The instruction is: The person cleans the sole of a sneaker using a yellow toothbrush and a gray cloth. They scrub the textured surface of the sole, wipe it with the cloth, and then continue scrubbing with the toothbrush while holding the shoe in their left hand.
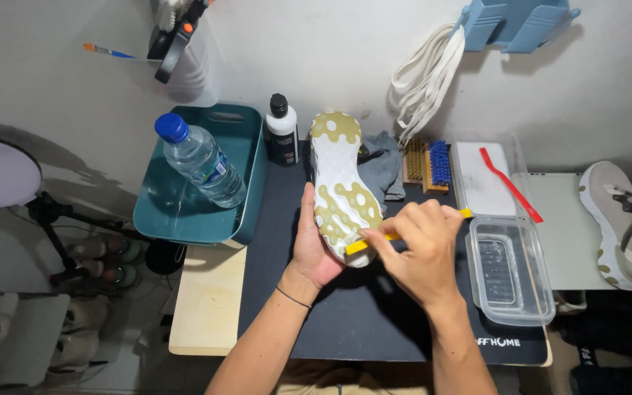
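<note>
Gripping a sneaker (339, 186) sole-up, the left hand (314, 245) is closed around its heel end from the left side, above a dark mat (345, 322) on the tabletop (206, 307). Right hand (422, 252) is closed, pinching a yellow-handled tool (374, 240) whose tip touches the sole near the heel. Sole is white with olive patches, toe pointing away. Left of the mat: teal basin (246, 157) with a blue-capped water bottle (200, 161) lying in it. Behind the shoe: black-and-white bottle (283, 132), grey cloth (385, 164), brushes (427, 164). Right: clear plastic container (510, 271), white tray (480, 183) with red toothbrush (510, 184), second sneaker (623, 223), well apart
</note>
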